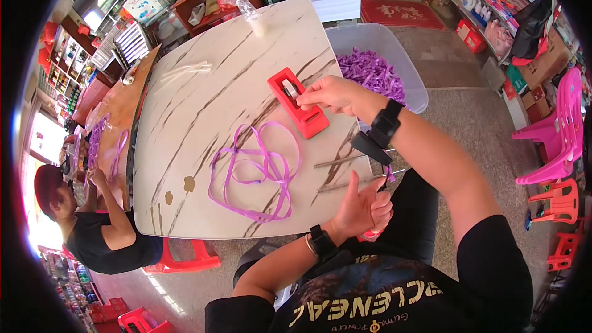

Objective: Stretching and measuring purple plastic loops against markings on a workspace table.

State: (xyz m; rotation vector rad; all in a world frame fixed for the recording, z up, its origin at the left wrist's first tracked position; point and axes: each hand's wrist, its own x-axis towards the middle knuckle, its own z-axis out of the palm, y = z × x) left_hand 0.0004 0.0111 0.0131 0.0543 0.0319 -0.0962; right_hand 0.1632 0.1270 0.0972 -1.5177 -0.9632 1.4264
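My right hand (333, 95) reaches over a red tape dispenser (313, 122) on the table, thumb and fingers pinched at the tape beside its pale roll (290, 89). Any free strip is too thin to make out. My left hand (364, 211) is at the table's near right edge, thumb raised and other fingers curled round a red-handled tool (371, 235), mostly hidden. A bit of purple ribbon (390, 174) shows near its dark tip, beside a black clamp-like piece (371, 147) with metal rods (345, 186). A long purple ribbon (287, 179) lies in loose loops left of my hands.
A marble-patterned table (185, 111) bears pale sticks (188, 71) and a plastic-wrapped roll (256, 24). Beyond its right edge stands a clear tub (413, 74) of purple ribbon pieces (373, 74). At left, another person (102, 222) handles purple ribbon. Pink chairs (558, 129) stand at right.
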